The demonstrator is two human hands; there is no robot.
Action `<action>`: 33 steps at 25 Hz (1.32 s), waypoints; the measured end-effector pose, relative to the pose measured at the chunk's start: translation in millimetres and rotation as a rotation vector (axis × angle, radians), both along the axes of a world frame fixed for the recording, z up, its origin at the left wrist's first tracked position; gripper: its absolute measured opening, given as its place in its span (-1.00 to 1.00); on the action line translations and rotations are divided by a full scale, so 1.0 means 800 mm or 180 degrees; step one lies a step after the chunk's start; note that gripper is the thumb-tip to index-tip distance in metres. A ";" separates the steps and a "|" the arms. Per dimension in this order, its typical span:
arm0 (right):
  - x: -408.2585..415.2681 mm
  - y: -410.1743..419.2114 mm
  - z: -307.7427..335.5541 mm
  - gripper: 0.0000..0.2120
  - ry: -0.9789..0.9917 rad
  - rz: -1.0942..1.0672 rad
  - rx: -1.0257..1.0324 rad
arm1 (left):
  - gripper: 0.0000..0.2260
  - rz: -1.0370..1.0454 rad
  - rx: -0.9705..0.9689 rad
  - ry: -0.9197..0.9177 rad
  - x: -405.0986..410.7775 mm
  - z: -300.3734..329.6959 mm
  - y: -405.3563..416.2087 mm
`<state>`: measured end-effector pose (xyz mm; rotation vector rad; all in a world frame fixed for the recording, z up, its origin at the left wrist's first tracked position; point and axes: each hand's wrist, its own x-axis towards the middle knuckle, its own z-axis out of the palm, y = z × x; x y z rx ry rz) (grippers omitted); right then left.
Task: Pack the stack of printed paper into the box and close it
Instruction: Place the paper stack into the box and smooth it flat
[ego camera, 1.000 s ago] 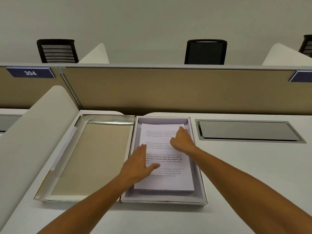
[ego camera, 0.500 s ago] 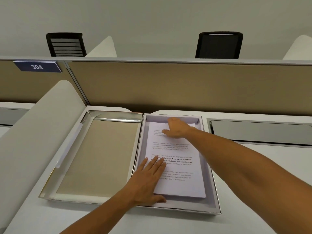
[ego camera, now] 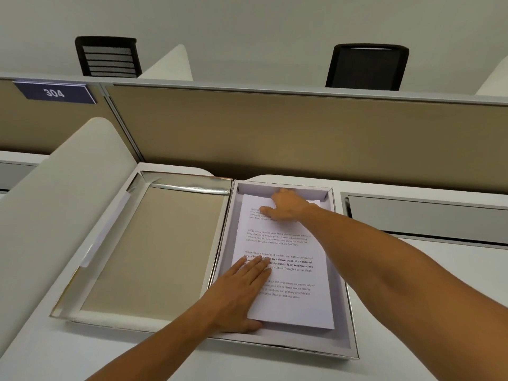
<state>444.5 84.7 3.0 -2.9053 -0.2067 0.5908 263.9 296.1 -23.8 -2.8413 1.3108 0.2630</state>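
Note:
A stack of printed paper lies flat inside a shallow white box on the desk. The box's lid, beige inside with a silvery rim, lies swung open flat to the left, joined along the box's left wall. My left hand rests palm down on the stack's near left corner, fingers together and flat. My right hand presses on the stack's far edge near the box's back wall, fingers curled down over the paper's top.
A beige partition stands right behind the box. A white curved divider borders the lid on the left. A grey cable hatch is set into the desk to the right. Two black chairs stand beyond the partition.
My left hand slid from the page's middle to its near left corner and flattened. My right hand moved farther up to the stack's far edge. The view shifted closer.

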 end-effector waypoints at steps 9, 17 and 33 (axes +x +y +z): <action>0.003 -0.001 0.000 -0.28 0.0019 0.0234 -0.0144 | -0.08 0.0017 -0.0121 0.0031 0.000 -0.004 0.000; -0.010 -0.009 0.016 -0.33 -0.0457 0.0227 -0.0028 | -0.06 0.0468 -0.0306 0.0782 -0.005 0.022 -0.010; -0.161 0.054 0.052 -0.42 -0.0512 0.0019 0.1136 | -0.34 0.5161 -0.2239 -0.0409 -0.073 0.006 0.115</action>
